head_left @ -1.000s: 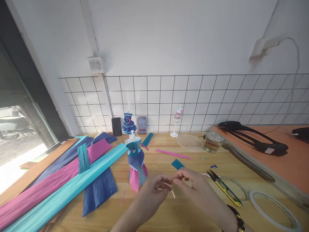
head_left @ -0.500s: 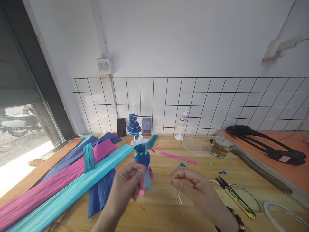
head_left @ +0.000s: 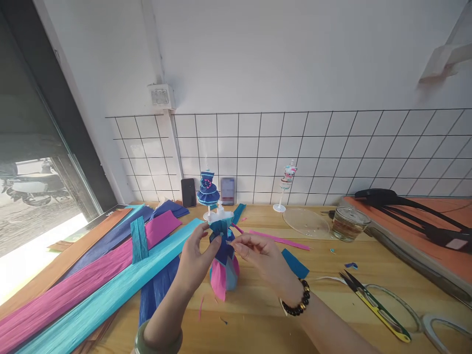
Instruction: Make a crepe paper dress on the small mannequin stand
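Since both hands have closed in, I see work now on the paper dress (head_left: 224, 253), well inside the desk's (head_left: 258, 319) far edge: left hand (head_left: 194, 254) spread around it, right hand (head_left: 262, 256) pinching something too small to tell.

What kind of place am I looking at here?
Probably a small craft workspace or studio: crepe-like paper strips lie across a wooden tabletop, open scissors rest at the right, and a blue paper-like dress stands on display near the tiled wall.
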`<state>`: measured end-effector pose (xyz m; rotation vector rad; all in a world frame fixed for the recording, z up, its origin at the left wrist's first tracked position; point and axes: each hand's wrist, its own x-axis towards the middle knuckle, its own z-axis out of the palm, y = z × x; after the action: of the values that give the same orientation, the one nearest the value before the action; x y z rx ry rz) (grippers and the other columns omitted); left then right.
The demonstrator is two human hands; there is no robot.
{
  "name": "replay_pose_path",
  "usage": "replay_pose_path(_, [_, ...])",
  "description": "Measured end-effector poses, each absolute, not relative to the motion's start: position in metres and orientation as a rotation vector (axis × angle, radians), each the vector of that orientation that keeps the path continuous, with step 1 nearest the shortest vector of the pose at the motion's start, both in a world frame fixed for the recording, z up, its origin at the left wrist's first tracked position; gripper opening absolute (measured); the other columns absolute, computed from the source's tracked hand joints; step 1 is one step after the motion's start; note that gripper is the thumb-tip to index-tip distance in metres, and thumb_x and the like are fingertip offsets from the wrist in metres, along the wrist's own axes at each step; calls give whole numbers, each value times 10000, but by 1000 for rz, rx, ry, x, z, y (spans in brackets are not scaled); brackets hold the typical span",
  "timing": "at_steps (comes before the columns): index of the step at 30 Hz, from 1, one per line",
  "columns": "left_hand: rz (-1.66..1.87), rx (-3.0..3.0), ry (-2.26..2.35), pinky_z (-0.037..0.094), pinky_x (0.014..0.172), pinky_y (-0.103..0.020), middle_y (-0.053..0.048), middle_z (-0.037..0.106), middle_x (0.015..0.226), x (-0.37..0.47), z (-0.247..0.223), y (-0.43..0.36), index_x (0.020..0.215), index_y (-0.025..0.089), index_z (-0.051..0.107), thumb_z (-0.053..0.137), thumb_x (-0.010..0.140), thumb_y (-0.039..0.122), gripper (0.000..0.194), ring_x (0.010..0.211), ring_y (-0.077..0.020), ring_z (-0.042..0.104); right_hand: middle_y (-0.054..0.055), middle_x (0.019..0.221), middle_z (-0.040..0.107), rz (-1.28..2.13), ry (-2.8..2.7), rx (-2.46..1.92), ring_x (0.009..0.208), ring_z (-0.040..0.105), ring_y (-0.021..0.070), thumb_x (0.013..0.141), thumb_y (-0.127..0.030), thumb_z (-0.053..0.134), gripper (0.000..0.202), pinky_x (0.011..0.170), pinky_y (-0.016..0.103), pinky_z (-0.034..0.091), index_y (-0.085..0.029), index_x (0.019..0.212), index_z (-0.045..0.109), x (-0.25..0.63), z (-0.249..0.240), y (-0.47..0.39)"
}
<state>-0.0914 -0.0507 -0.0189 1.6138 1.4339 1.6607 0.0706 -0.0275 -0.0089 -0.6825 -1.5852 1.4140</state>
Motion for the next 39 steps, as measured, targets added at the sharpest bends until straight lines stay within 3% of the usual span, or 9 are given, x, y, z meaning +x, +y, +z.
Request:
replay_pose_path(12, [1579,1673,1379,384,931,-379,-57,653,1001,-93,-16,-47,1005,186,616,546,787,260,240,992,-230,554,6,738,573,1276,-1575,-654,677,498,125,752,-354,633,170,614,247,414,-189,745,675,53,-14,-18])
replay_pose_path(19, [1565,1637,1334,380,950,-379,-58,650,1063,-93,-17,-46,1044,196,613,543,797,264,266,1022,-238,564,2,706,597,1328,-1501,-699,660,526,124,697,-355,679,176,607,240,434,-182,719,656,48,-12,-15])
replay_pose_path(28, [1539,1658,1271,381,950,-362,-45,619,1146,-94,-16,-52,1116,222,590,515,819,240,307,1067,-233,541,-1,700,613,1311,-1459,-672,660,536,125,716,-346,671,159,600,237,443,-192,743,640,45,-18,-14])
replay_pose_path(32, [1587,1625,1283,397,932,-363,-61,648,1083,-92,-18,-49,1053,192,616,561,795,279,277,1047,-246,556,-3,695,601,1312,-1461,-645,647,526,115,726,-341,664,159,587,227,439,-185,740,634,45,-17,-14])
replay_pose_path(39, [1640,1604,1368,416,913,-359,-62,669,1015,-92,-23,-44,998,178,635,581,772,272,251,1013,-241,576,-23,632,561,1372,-1392,-651,511,454,75,703,-372,678,209,437,195,350,-174,746,631,45,-19,-13])
